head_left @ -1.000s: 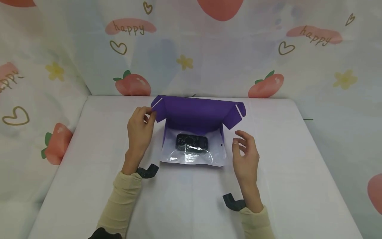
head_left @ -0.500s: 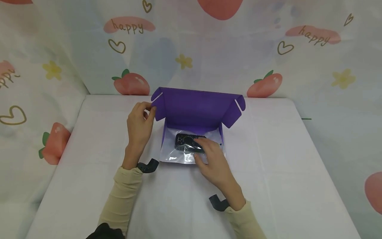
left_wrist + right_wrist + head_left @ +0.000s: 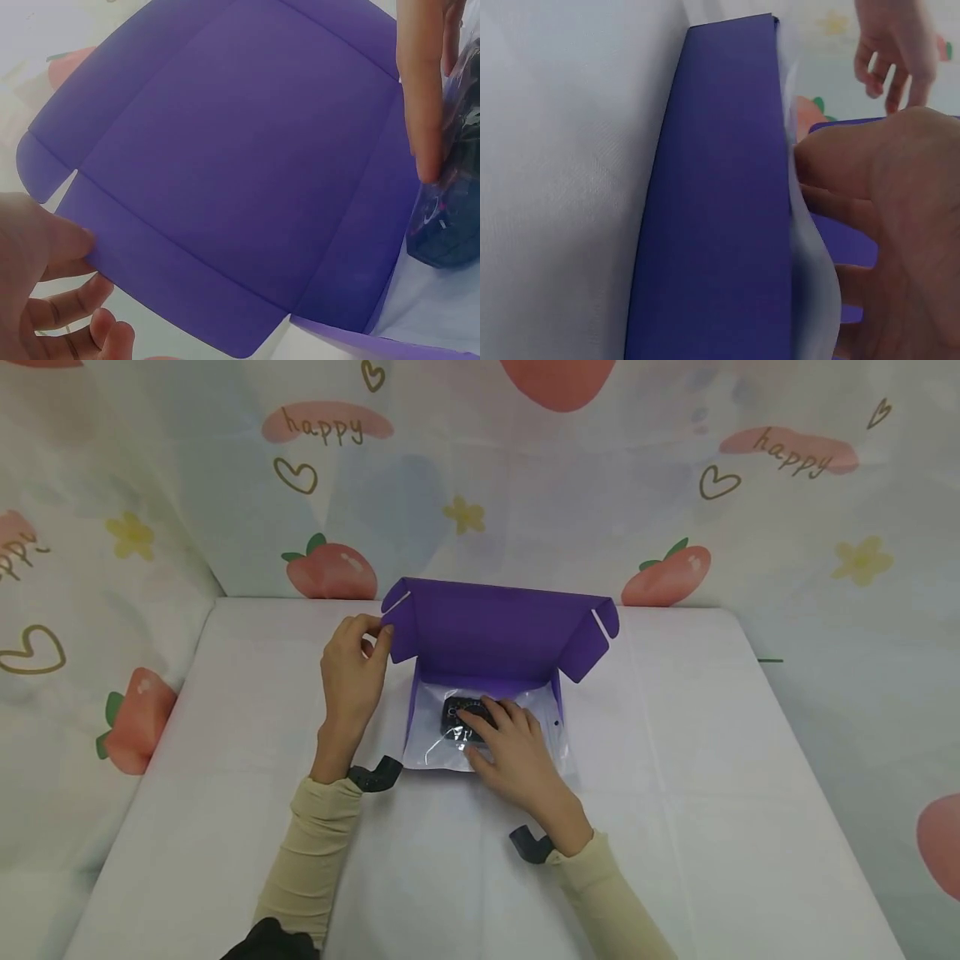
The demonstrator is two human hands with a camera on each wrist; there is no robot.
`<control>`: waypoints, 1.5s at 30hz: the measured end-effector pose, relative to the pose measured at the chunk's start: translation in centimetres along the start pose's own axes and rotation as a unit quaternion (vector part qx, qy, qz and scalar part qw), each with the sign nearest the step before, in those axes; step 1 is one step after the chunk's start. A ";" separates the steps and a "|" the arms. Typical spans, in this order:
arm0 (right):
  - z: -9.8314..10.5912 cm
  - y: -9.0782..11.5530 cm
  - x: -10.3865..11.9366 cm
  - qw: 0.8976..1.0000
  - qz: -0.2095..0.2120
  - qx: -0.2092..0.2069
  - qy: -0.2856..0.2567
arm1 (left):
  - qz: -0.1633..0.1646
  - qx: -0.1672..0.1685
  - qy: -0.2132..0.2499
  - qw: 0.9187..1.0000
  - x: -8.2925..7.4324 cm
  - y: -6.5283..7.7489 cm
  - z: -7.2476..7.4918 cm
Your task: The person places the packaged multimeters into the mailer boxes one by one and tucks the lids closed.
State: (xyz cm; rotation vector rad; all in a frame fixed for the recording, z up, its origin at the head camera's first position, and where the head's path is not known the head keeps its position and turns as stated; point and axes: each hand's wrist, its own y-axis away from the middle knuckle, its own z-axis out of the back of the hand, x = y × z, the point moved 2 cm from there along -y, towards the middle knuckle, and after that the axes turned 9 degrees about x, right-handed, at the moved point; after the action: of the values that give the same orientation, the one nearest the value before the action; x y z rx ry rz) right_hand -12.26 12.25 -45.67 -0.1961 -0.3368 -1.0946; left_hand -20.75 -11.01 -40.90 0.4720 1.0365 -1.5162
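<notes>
A purple cardboard box (image 3: 487,627) stands on the table with its lid raised. My left hand (image 3: 352,664) pinches the lid's left side flap (image 3: 172,270) between thumb and fingers. In the box lies a clear, shiny plastic bag (image 3: 429,747) holding a black device (image 3: 453,718) with white markings and a round dial. My right hand (image 3: 521,760) is over the bag, its extended fingers on or just above the device and covering its right part. The right wrist view shows the thumb (image 3: 832,157) beside the bulging bag edge, above the box's front wall (image 3: 720,187).
A white-covered table (image 3: 750,777) surrounds the box. Behind it hangs a printed backdrop (image 3: 525,502) with fruit, hearts and lettering. Each wrist wears a black mount, such as the one (image 3: 378,774) at the left wrist.
My right hand has come in from the right of the box and now reaches over the device. The lid has tilted further back, with my left hand still pinching its flap.
</notes>
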 end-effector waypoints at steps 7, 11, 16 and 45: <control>-0.2 -0.5 -0.4 1.000 -0.008 0.005 0.015 | -0.009 0.003 0.001 1.000 -0.1 0.0 -0.1; -0.3 -0.7 -0.7 1.000 -0.012 0.009 0.022 | -0.008 0.004 0.002 1.000 -0.2 0.0 -0.1; -0.3 -1.0 -0.8 0.999 -0.011 0.006 0.029 | -0.005 0.007 0.002 1.000 -0.2 0.1 -0.2; 1.0 2.6 -2.3 0.972 -0.130 -0.179 -0.077 | -0.006 0.000 0.010 1.000 0.1 0.3 0.0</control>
State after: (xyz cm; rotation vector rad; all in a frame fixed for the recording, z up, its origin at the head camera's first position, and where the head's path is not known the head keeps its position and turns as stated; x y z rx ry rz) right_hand -11.08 15.60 -45.53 -0.5724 -0.3061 -1.4010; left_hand -20.52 -11.01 -41.08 0.4821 1.0569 -1.5242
